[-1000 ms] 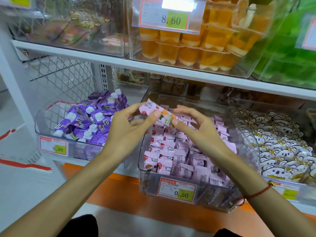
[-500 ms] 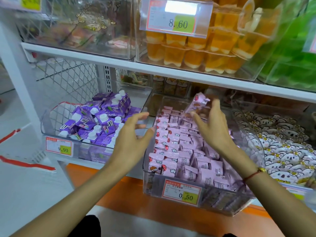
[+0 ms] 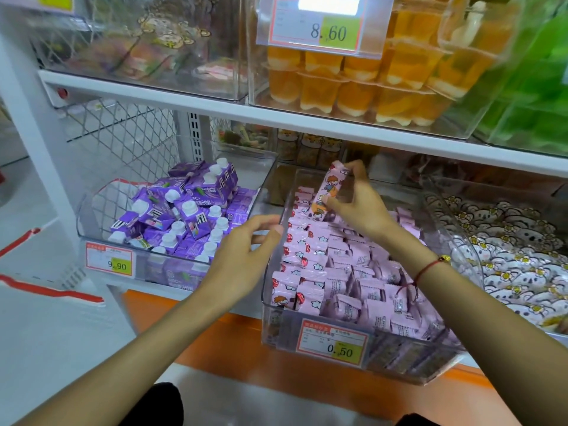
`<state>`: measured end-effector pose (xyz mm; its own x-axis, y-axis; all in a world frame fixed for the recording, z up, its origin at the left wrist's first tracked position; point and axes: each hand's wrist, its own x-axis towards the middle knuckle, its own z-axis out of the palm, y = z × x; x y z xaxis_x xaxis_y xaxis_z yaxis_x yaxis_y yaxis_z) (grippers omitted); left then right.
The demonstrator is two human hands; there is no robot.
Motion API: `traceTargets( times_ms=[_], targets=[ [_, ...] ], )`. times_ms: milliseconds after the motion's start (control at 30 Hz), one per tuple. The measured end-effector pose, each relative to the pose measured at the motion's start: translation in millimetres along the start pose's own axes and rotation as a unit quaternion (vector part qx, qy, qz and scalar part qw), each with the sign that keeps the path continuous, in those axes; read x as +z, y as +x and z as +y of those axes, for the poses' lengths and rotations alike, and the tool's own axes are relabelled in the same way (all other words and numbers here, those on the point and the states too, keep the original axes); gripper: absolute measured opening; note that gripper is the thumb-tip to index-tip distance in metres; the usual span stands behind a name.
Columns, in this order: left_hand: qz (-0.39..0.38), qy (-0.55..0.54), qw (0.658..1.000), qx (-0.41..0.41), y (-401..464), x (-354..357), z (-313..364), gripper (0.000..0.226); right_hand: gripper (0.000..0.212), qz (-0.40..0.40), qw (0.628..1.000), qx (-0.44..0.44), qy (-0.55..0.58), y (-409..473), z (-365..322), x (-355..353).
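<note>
A clear plastic bin (image 3: 276,321) on the lower shelf is full of small pink snack packets (image 3: 347,272). My right hand (image 3: 359,207) pinches one pink packet (image 3: 330,189) with a cartoon figure, held on end over the far part of the bin. My left hand (image 3: 242,256) is at the bin's left wall, its thumb against the rim and its fingers loosely bent, holding nothing. A red string bracelet sits on my right wrist.
A clear bin of purple drink cartons (image 3: 184,210) stands to the left, tagged 9.90. A bin of white cartoon-print packets (image 3: 507,250) is on the right. The shelf above (image 3: 215,109) carries orange jelly cups (image 3: 353,84) and green packs (image 3: 528,96). An orange ledge (image 3: 215,342) runs below.
Both hands held the packet together a second ago. My left hand let go and dropped to the bin's left rim; my right hand carried the packet to the bin's far part.
</note>
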<state>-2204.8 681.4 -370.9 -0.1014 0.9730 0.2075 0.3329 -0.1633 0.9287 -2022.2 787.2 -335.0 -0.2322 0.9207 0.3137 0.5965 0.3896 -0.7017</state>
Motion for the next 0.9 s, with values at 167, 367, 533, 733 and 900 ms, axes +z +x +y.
traceTargets(
  times_ms=[167, 367, 533, 733, 900],
  targets=[
    [-0.002, 0.003, 1.000, -0.002, -0.9, 0.6, 1.3, 0.025, 0.045, 0.008, 0.996, -0.006, -0.085, 3.8, 2.4, 2.4],
    [-0.004, 0.002, 1.000, 0.002, -0.7, -1.0, 0.2, 0.022, 0.038, -0.038, 0.999, 0.016, -0.008, 0.4, 3.8, 18.0],
    [-0.005, -0.007, 1.000, 0.003, -0.3, -0.1, 1.3, 0.017, 0.019, -0.116, 0.991, -0.005, -0.071, -7.6, 18.2, 27.3],
    [-0.013, 0.008, 1.000, -0.005, -0.9, -2.6, 4.1, 0.020, 0.044, -0.171, 0.963, 0.005, -0.209, -10.3, 22.2, 23.4],
    [0.056, 0.181, 0.979, 0.071, 14.0, -10.3, 23.5, 0.027, 0.047, -0.127, 0.969, -0.027, -0.212, -25.6, 26.7, 11.7]
  ],
)
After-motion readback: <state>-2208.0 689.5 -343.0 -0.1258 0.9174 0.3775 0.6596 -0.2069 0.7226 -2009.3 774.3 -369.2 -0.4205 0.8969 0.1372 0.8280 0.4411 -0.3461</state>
